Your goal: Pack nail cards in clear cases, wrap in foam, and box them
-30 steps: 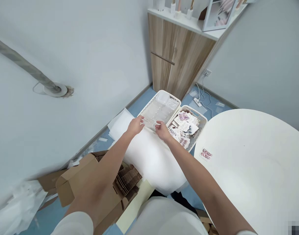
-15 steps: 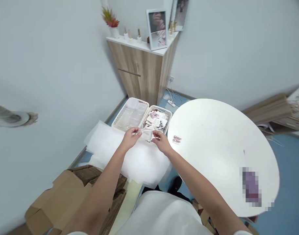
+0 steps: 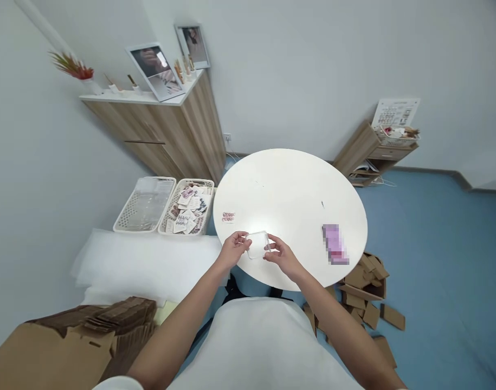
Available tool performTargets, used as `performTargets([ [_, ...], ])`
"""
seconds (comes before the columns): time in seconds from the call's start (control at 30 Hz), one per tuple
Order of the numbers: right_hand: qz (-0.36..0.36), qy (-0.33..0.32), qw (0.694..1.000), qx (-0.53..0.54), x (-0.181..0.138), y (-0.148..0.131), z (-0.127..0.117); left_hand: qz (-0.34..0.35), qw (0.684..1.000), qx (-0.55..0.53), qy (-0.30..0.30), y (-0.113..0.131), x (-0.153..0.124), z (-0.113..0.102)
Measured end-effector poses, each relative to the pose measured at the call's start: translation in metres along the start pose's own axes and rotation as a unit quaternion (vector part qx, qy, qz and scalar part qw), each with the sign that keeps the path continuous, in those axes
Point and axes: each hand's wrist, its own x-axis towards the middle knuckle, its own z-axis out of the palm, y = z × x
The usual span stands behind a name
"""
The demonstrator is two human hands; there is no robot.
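My left hand (image 3: 232, 249) and my right hand (image 3: 281, 254) both grip a small clear plastic box (image 3: 258, 245), one on each side, over the near edge of the round white table (image 3: 296, 189). A small card of pink press-on nails (image 3: 228, 217) lies on the table just left of my hands. On the floor to the left stand two white baskets: one with clear plastic boxes (image 3: 144, 204), one with nail cards (image 3: 187, 214).
A blurred purple object (image 3: 335, 244) lies on the table's right side. White foam sheets (image 3: 146, 262) and flat cardboard boxes (image 3: 69, 341) sit at my left. Cardboard scraps (image 3: 369, 292) litter the blue floor at right. A wooden cabinet (image 3: 166, 127) stands behind the baskets.
Both hands have carried the clear box from over the baskets rightward to the table's near edge. My view has swung right with them.
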Motion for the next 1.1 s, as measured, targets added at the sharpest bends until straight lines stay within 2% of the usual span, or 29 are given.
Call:
performTargets([
  [0.07,-0.009,0.040,0.999,0.024,-0.016,0.006,-0.023,-0.009,1.000,0.002,-0.018,-0.001,-0.007,0.031],
  [0.2,-0.029,0.109,0.992,0.064,-0.035,0.013,-0.064,-0.017,0.993,0.035,-0.110,-0.001,-0.024,0.078],
  [0.27,-0.037,0.111,0.990,0.075,-0.041,0.015,-0.081,-0.025,0.988,0.055,-0.145,0.001,-0.031,0.093],
  [0.37,-0.043,0.084,0.993,0.072,-0.046,0.014,-0.098,-0.041,0.987,0.043,-0.147,0.005,-0.035,0.106],
  [0.53,-0.058,0.064,0.996,0.031,-0.046,0.010,-0.110,-0.052,0.989,0.022,-0.140,0.009,-0.027,0.116],
  [0.7,-0.076,0.089,0.993,-0.010,-0.051,0.015,-0.111,-0.061,0.990,-0.003,-0.124,0.003,-0.018,0.119],
  [0.83,-0.103,0.100,0.982,-0.125,-0.068,0.019,-0.110,-0.085,0.986,-0.027,-0.139,0.001,-0.016,0.113],
  [1.03,-0.142,0.017,0.950,-0.277,-0.080,0.007,-0.098,-0.104,0.977,-0.060,-0.178,-0.004,-0.012,0.103],
  [1.1,-0.151,0.009,0.941,-0.302,-0.078,0.004,-0.092,-0.096,0.975,-0.066,-0.190,-0.008,-0.009,0.103],
])
